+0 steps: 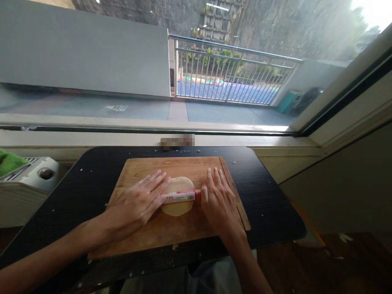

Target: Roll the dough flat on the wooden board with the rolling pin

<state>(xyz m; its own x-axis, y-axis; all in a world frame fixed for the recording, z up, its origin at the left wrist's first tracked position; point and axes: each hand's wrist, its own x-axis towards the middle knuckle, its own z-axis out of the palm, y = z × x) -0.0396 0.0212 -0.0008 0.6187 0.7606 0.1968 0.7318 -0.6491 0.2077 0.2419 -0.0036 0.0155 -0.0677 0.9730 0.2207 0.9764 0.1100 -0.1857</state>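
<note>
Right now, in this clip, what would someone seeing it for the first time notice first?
Both hands draw the eye: the left hand and right hand lie flat on the ends of a thin rolling pin with a red and white label, which lies across a pale round of dough. This sits mid-way on a wooden board on a black table. Behind it, a wide window looks onto a railed terrace.

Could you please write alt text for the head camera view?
Two bare hands, the left hand and right hand, lie flat on a rolling pin across a round of dough on a wooden board. The board sits on a black table below a window.
</note>
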